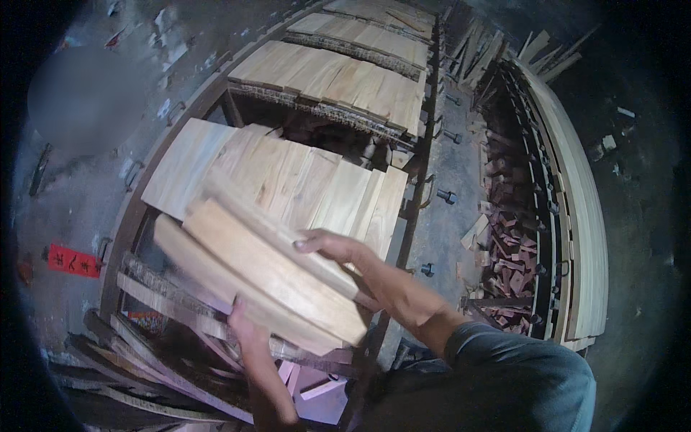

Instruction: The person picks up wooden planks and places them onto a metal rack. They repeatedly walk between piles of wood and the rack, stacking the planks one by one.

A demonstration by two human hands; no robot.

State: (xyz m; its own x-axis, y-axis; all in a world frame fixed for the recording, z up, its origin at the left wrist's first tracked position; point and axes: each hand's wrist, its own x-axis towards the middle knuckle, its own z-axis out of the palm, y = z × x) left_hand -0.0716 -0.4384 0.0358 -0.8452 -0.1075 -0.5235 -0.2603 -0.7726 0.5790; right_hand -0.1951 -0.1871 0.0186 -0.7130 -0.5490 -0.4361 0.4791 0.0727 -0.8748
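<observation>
Several pale wooden boards, about three of them, are held side by side at a tilt between my two hands. My left hand grips the near board's outer edge from below, its thumb showing. On the far side, my right hand is closed over the edge of the farthest board, some of its fingers hidden. Just beyond lies a row of boards laid edge to edge on the metal rack. The held boards are slightly blurred and overlap the near part of that row in view.
Farther along the rack lie more rows of boards. To the right are clamp bolts, a heap of wood offcuts and a long curved panel. Loose strips lie at the lower left, near a red paper strip.
</observation>
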